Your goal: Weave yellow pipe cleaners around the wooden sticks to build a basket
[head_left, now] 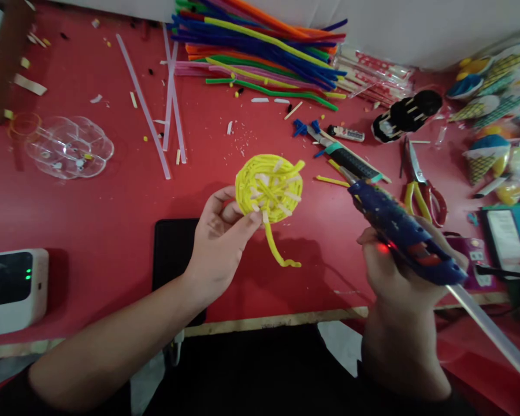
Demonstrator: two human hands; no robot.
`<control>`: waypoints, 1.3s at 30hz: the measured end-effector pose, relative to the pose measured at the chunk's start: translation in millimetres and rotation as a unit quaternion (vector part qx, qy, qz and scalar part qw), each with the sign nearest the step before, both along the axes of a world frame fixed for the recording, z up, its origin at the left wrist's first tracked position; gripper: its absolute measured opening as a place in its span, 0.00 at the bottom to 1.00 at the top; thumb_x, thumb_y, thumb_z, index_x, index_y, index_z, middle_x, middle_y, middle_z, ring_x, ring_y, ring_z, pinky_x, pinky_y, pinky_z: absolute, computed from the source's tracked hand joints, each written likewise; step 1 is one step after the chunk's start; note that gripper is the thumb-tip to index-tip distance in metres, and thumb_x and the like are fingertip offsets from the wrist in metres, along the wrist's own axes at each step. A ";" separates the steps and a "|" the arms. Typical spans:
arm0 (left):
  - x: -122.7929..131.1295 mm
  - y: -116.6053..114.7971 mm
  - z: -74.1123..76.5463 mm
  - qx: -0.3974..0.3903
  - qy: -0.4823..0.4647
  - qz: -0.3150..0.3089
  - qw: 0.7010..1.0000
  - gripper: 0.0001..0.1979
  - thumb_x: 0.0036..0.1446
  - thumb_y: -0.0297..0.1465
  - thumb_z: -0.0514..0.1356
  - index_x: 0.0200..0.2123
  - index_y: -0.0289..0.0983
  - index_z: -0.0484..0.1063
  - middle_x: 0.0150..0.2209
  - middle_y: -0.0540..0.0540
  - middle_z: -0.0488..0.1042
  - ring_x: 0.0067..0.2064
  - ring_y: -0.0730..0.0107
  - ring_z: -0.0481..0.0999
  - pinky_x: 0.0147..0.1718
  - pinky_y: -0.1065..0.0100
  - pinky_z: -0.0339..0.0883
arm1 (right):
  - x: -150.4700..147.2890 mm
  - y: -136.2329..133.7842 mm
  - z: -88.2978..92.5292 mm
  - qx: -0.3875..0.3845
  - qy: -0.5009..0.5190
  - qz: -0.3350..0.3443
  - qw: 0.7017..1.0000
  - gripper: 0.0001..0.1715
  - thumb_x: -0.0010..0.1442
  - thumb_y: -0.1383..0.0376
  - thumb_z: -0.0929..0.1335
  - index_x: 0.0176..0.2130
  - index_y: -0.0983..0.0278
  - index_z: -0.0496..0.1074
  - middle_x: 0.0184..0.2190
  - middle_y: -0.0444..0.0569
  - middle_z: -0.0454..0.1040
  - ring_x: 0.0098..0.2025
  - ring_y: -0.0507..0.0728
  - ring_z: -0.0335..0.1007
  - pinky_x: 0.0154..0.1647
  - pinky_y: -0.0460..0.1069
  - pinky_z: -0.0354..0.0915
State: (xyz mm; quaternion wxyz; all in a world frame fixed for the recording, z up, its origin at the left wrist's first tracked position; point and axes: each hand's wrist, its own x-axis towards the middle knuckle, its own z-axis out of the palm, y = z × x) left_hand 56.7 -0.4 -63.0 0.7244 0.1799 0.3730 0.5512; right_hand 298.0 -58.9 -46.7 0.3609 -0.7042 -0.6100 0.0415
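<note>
My left hand (220,238) pinches the lower edge of a round yellow pipe-cleaner coil (269,188) and holds it just above the red table (112,231). White stick pieces cross the coil's face, and a loose yellow tail (278,254) hangs below it. My right hand (398,268) is wrapped round a blue hot glue gun (398,231). Its nozzle points up and left, a short way right of the coil and not touching it. A clear glue stick (494,335) juts from the gun's back.
A pile of coloured pipe cleaners (260,52) lies at the back. Clear glue sticks (156,110) and a clear petal-shaped dish (69,147) are at left. Scissors (420,185), a utility knife (351,162), a black pad (173,260) and a white device (13,289) lie around.
</note>
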 end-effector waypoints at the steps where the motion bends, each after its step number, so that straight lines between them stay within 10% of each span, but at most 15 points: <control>1: 0.3 0.8 0.4 -0.021 -0.011 0.003 1.000 0.20 0.48 0.26 0.77 0.40 0.41 0.73 0.34 0.56 0.81 0.37 0.78 0.81 0.38 0.77 0.77 | 9.5 4.0 -2.6 0.005 -0.045 0.005 0.999 0.14 0.55 0.63 0.70 0.43 0.59 0.75 0.26 0.43 0.73 0.24 0.55 0.70 0.26 0.51 0.65; 4: 1.5 2.7 0.9 -0.055 -0.034 0.006 0.998 0.19 0.47 0.25 0.77 0.40 0.40 0.73 0.34 0.56 0.82 0.35 0.79 0.81 0.38 0.76 0.78 | 47.1 18.8 -15.7 -0.077 -0.189 0.149 0.967 0.24 0.54 0.66 0.66 0.51 0.60 0.75 0.38 0.53 0.80 0.36 0.64 0.78 0.37 0.58 0.71; 10: 1.9 2.7 0.0 -0.063 -0.046 0.012 0.997 0.22 0.44 0.25 0.79 0.39 0.39 0.73 0.33 0.56 0.83 0.35 0.78 0.82 0.37 0.76 0.79 | 99.7 24.7 -13.9 -0.123 -0.281 0.165 0.937 0.31 0.54 0.73 0.60 0.51 0.55 0.77 0.42 0.56 0.80 0.45 0.73 0.78 0.45 0.69 0.69; 15: 2.5 1.8 -0.8 -0.050 -0.031 0.024 0.998 0.23 0.42 0.26 0.80 0.39 0.39 0.73 0.34 0.56 0.83 0.35 0.79 0.82 0.39 0.76 0.80 | 23.5 8.1 31.5 -0.022 -0.165 0.013 0.986 0.16 0.67 0.67 0.66 0.50 0.55 0.78 0.44 0.52 0.82 0.47 0.67 0.81 0.47 0.60 0.73; 21: 3.4 -1.2 -2.3 -0.060 -0.024 0.017 0.998 0.22 0.45 0.25 0.78 0.41 0.39 0.73 0.32 0.55 0.82 0.35 0.78 0.82 0.39 0.76 0.79 | -81.3 14.5 30.2 -0.062 0.031 0.248 0.966 0.05 0.66 0.62 0.72 0.40 0.61 0.75 0.35 0.44 0.83 0.36 0.53 0.81 0.37 0.45 0.74; 39: 1.7 1.9 -0.2 -0.058 0.000 0.026 0.998 0.22 0.45 0.25 0.77 0.40 0.40 0.72 0.33 0.55 0.83 0.36 0.75 0.83 0.39 0.71 0.78 | -80.9 36.6 29.4 0.075 -0.051 0.199 0.976 0.07 0.65 0.73 0.72 0.39 0.61 0.78 0.33 0.45 0.81 0.33 0.51 0.77 0.37 0.46 0.74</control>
